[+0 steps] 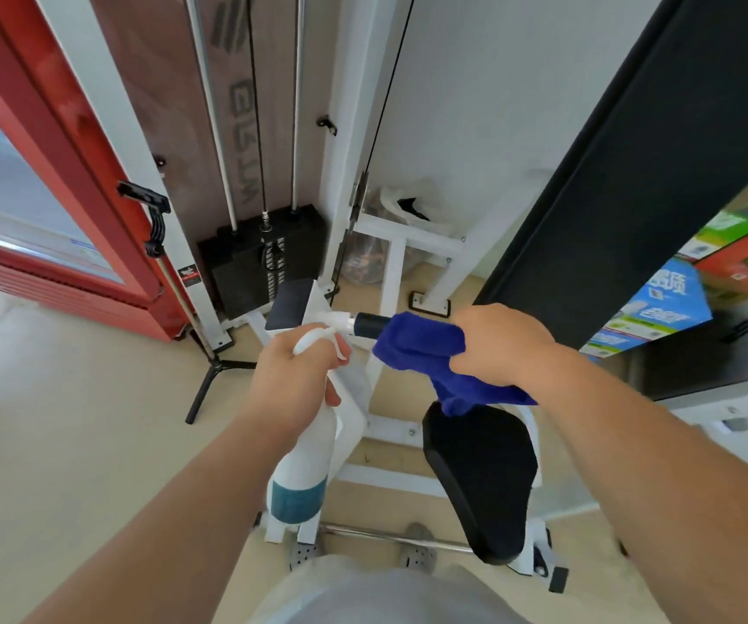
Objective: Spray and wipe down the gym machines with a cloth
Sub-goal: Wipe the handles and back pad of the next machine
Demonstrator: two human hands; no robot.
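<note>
My left hand (293,376) grips a white spray bottle (302,470) with a teal band near its base, nozzle pointing right toward a black handle grip (369,324) on the white gym machine (383,272). My right hand (500,344) holds a blue cloth (417,344) wrapped over that black grip, with part of the cloth hanging down. The machine's black padded seat (482,479) sits just below the cloth. A black weight stack (264,258) with cables stands behind.
A red-framed glass cabinet (47,209) stands at left beside a black tripod base (219,376). A dark panel (633,150) and coloured boxes (678,304) fill the right. A plastic bag (403,209) lies by the wall. Beige floor (70,443) spreads to the left.
</note>
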